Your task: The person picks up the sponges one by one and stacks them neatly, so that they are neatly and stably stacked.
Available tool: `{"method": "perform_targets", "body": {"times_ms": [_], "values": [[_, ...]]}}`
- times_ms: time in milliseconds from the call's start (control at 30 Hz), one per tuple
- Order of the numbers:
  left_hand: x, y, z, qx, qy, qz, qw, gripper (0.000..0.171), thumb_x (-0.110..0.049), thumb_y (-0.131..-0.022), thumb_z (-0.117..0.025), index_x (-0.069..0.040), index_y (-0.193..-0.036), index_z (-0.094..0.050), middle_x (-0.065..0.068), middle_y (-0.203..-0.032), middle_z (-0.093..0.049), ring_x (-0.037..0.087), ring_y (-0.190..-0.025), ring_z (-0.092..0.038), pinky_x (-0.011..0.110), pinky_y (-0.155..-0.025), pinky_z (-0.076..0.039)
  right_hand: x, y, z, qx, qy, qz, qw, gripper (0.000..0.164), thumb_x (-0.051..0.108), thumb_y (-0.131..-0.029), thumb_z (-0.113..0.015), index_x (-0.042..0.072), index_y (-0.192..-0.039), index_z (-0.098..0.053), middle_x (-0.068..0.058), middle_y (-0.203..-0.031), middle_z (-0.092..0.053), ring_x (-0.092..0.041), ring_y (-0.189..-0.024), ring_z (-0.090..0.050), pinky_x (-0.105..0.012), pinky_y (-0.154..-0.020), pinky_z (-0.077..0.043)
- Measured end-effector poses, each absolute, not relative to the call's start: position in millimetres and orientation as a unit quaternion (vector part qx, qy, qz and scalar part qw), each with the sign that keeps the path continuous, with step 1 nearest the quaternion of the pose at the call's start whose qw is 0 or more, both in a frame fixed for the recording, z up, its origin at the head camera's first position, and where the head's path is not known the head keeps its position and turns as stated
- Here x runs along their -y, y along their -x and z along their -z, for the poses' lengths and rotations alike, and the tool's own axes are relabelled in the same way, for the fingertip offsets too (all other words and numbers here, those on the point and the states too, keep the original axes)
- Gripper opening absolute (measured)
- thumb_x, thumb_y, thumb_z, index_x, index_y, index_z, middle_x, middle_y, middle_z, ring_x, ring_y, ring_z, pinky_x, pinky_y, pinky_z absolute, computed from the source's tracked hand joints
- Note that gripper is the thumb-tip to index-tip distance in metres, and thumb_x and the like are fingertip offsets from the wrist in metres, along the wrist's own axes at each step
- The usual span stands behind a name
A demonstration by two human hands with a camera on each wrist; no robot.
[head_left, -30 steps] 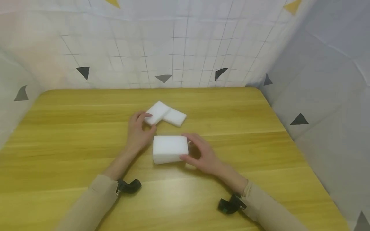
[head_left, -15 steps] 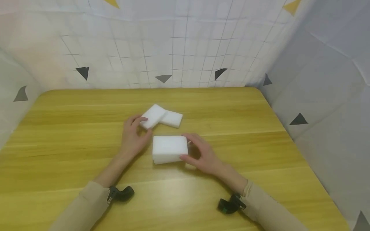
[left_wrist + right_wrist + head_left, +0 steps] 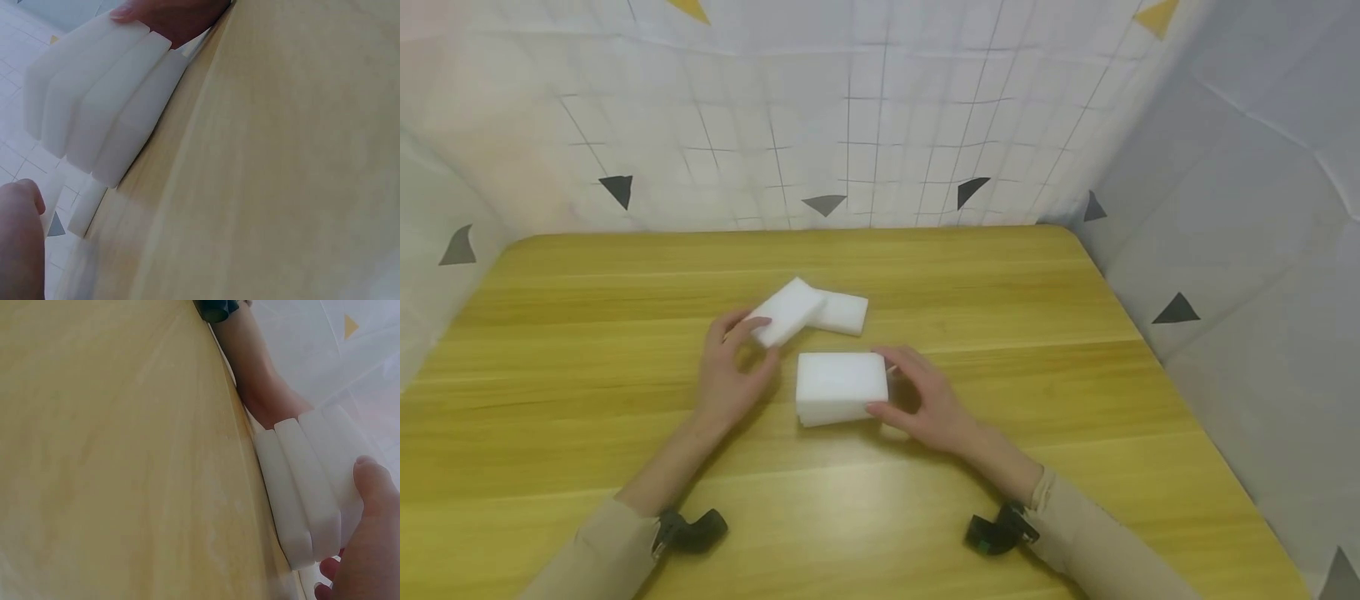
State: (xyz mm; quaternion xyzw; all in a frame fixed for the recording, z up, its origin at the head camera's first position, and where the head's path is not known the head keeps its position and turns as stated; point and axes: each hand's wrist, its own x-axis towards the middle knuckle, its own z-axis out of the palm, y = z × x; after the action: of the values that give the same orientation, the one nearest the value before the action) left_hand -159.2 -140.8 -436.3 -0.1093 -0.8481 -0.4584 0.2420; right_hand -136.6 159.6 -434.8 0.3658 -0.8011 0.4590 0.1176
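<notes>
A neat stack of several white sponge blocks [image 3: 841, 377] stands mid-table. The right hand [image 3: 934, 408] grips its right end, thumb at the near side and fingers at the far side. In the left wrist view the layers of the stack [image 3: 100, 94] show edge-on. Behind and to the left, the left hand [image 3: 730, 375] pinches a single white sponge [image 3: 790, 312] between thumb and fingers. That sponge is tilted and overlaps another white sponge [image 3: 844, 312] lying flat on the table; whether they touch cannot be told. Only the left thumb [image 3: 22, 234] shows clearly in the left wrist view.
The wood-grain table [image 3: 1037, 317] runs back to a white patterned cloth [image 3: 910, 117]. A grey-white cloth [image 3: 1262, 250] hangs along the right side. Black wrist mounts sit on the left cuff [image 3: 688, 533] and the right cuff [image 3: 1000, 529].
The left hand has moved left and toward the person, bringing its sponge along. The flat sponge behind has shifted left and turned a little. The right hand and stack have stayed put.
</notes>
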Motion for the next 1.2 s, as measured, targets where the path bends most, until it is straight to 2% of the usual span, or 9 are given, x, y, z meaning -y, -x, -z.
{"method": "perform_targets", "body": {"times_ms": [133,300,433,600,833,967,1100,1200], "values": [[141.5,153.5,435.0,0.845,0.113,0.460,0.248,0.035,-0.008,-0.081,-0.077,-0.009,-0.115,-0.070,0.017,-0.129,-0.055,0.033,-0.122,-0.052,0.050,-0.101,-0.044,-158.7,136.3,435.1,0.801,-0.365,-0.460,0.121,0.069,0.008,-0.075,-0.084,0.000,-0.137,-0.053,-0.012,-0.124,-0.064,-0.023,-0.108,-0.059,-0.050,-0.093,-0.053],[139.6,150.6,434.7,0.839,0.119,0.466,0.255,0.036,-0.008,-0.081,-0.078,-0.009,-0.116,-0.069,0.015,-0.128,-0.057,0.028,-0.118,-0.054,0.040,-0.098,-0.048,-157.8,136.7,435.9,0.798,-0.366,-0.462,0.125,0.068,0.002,-0.072,-0.084,-0.006,-0.132,-0.054,-0.018,-0.121,-0.064,-0.027,-0.105,-0.059,-0.055,-0.090,-0.053],[137.3,151.1,435.7,0.821,0.132,0.485,0.272,0.037,-0.005,-0.081,-0.078,-0.008,-0.117,-0.069,0.013,-0.128,-0.060,0.027,-0.118,-0.056,0.029,-0.099,-0.051,-159.1,136.6,436.5,0.800,-0.366,-0.459,0.127,0.068,0.005,-0.074,-0.084,-0.002,-0.135,-0.054,-0.015,-0.122,-0.064,-0.024,-0.106,-0.060,-0.050,-0.091,-0.054],[135.7,152.3,436.0,0.794,0.148,0.506,0.302,0.042,0.000,-0.078,-0.079,-0.004,-0.118,-0.068,0.014,-0.128,-0.063,0.028,-0.117,-0.058,0.020,-0.100,-0.049,-160.3,136.9,436.1,0.798,-0.370,-0.460,0.123,0.069,0.010,-0.078,-0.083,0.005,-0.139,-0.053,-0.009,-0.125,-0.064,-0.020,-0.108,-0.059,-0.044,-0.094,-0.054],[129.7,146.5,424.3,0.754,0.172,0.539,0.333,0.044,0.009,-0.073,-0.077,0.010,-0.115,-0.063,0.025,-0.123,-0.061,0.026,-0.111,-0.060,0.022,-0.101,-0.050,-159.7,137.5,435.7,0.798,-0.373,-0.459,0.120,0.068,0.011,-0.078,-0.083,0.005,-0.139,-0.053,-0.009,-0.124,-0.064,-0.020,-0.108,-0.059,-0.045,-0.094,-0.054],[123.3,138.5,408.5,0.733,0.199,0.555,0.340,0.040,0.014,-0.074,-0.072,0.019,-0.112,-0.059,0.036,-0.119,-0.057,0.033,-0.111,-0.058,0.023,-0.101,-0.051,-158.1,137.2,436.0,0.798,-0.370,-0.459,0.124,0.069,0.006,-0.074,-0.084,0.000,-0.136,-0.054,-0.013,-0.121,-0.064,-0.023,-0.106,-0.059,-0.049,-0.091,-0.054],[119.6,134.0,399.8,0.723,0.217,0.562,0.337,0.038,0.014,-0.074,-0.070,0.021,-0.109,-0.059,0.040,-0.118,-0.056,0.035,-0.112,-0.056,0.024,-0.100,-0.052,-157.1,137.1,436.3,0.796,-0.368,-0.463,0.126,0.068,0.002,-0.072,-0.084,-0.005,-0.132,-0.054,-0.016,-0.118,-0.064,-0.025,-0.105,-0.059,-0.053,-0.089,-0.054],[118.0,132.5,397.5,0.718,0.223,0.564,0.342,0.037,0.012,-0.074,-0.070,0.020,-0.108,-0.060,0.041,-0.117,-0.055,0.033,-0.112,-0.056,0.024,-0.101,-0.051,-157.8,136.7,436.6,0.799,-0.364,-0.462,0.124,0.068,0.002,-0.072,-0.084,-0.002,-0.134,-0.054,-0.015,-0.119,-0.064,-0.024,-0.106,-0.059,-0.052,-0.090,-0.054]]}}
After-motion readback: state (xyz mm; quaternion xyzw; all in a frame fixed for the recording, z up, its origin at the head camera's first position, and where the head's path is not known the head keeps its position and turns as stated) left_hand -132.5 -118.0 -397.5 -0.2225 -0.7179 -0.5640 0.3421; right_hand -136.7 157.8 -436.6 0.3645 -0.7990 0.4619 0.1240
